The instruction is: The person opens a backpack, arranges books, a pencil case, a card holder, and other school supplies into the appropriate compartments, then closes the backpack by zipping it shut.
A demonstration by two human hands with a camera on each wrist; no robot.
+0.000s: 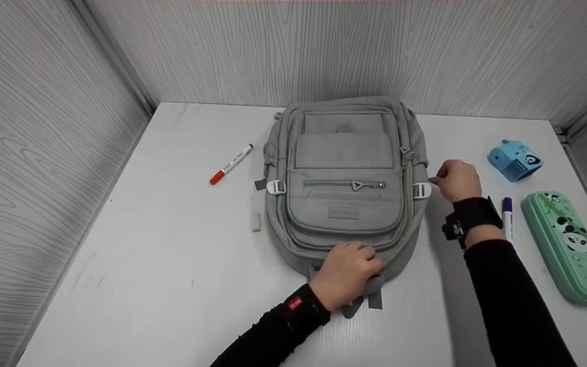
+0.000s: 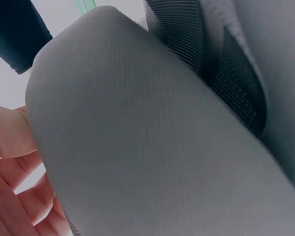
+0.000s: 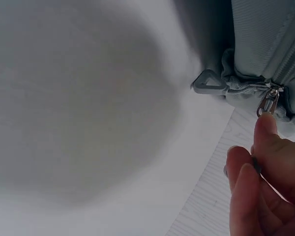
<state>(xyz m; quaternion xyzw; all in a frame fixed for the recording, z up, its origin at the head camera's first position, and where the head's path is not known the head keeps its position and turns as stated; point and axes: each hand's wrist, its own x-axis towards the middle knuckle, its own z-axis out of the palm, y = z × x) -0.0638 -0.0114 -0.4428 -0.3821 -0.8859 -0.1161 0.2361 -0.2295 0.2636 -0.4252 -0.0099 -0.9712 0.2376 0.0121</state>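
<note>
A grey backpack (image 1: 345,206) lies front side up, its white side buckles and front pocket zipper showing. My left hand (image 1: 347,270) grips its near end, where short dark straps stick out. Grey fabric fills most of the left wrist view, with the fingers (image 2: 32,201) along its left edge. On the bag's right side, my right hand (image 1: 456,181) pinches the pull of a side zipper. The right wrist view shows the thumb (image 3: 268,129) right at the metal zipper slider (image 3: 270,98). Beside it a second, triangular zipper pull (image 3: 210,90) sticks out.
Left of the bag lie a red-capped marker (image 1: 231,164) and a small pale eraser (image 1: 256,222). To the right are a blue pencil sharpener (image 1: 515,159), a purple-capped marker (image 1: 507,219) and a green panda pencil case (image 1: 568,247). Wood-grained panels (image 1: 273,51) stand around the white table (image 1: 171,244).
</note>
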